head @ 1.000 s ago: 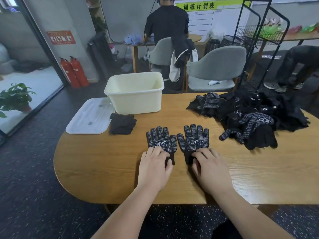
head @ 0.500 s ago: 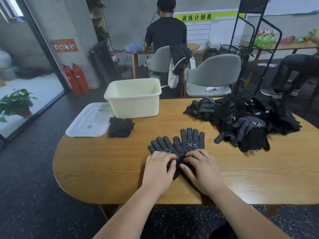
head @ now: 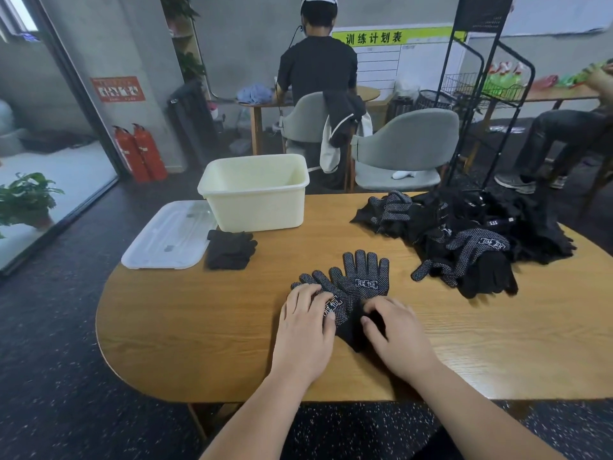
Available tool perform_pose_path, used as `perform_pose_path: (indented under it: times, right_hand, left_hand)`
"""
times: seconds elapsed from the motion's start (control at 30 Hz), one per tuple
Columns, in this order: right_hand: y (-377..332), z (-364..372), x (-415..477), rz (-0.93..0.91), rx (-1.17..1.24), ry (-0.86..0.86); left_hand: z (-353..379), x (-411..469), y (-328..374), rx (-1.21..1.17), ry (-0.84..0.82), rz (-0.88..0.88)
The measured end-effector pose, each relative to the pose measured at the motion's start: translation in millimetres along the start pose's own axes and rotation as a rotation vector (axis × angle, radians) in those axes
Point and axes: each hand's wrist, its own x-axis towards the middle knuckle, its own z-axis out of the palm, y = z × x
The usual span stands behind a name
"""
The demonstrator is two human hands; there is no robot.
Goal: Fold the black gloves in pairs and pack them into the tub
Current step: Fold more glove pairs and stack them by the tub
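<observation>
Left hand (head: pixel 306 322) lies flat on the tilted dotted glove (head: pixel 335 295); right hand (head: pixel 396 330) curls its fingers round the overlapping upright glove (head: pixel 365 277) at the cuff. The tabletop (head: pixel 199 327) runs left of them to its rounded edge

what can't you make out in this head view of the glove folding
All in the head view:
- Floor of the tub: its near wall hides it, so packed gloves cannot be told.
- Cuffs of the two dotted gloves: under the left hand and right hand.
- Right hand's grip: curled fingers hide whether it pinches cloth.
- Glove pile: tangled, count unclear.
</observation>
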Motion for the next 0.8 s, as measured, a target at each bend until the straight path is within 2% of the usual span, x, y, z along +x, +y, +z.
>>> perform_pose_path:
  times: [0.17, 0.3, 0.5, 0.6, 0.8]
  right_hand:
    - [-17.8, -27.3, 9.9, 0.039, 0.013, 0.032]
    - [-40.0, -76.6, 33.5, -0.041, 0.015, 0.016]
    - [-59.9, -144.7, 64.1, -0.129, -0.025, -0.126]
    - [-60.2, -159.0, 76.3, -0.086, -0.003, -0.056]
    - [-54.6, -160.9, 107.0, -0.074, -0.020, 0.204]
  left_hand:
    - [-2.7, 0.3, -0.2, -0.015, -0.004, -0.023]
    - [-5.9, -1.6, 2.0, -0.003, -0.017, -0.012]
    - [-3.4, -1.9, -1.2, 0.009, -0.015, 0.035]
    - [-2.9, -1.2, -0.6, 0.064, -0.061, 0.073]
    - [-5.8, -1.9, 2.0, 0.082, -0.109, 0.169]
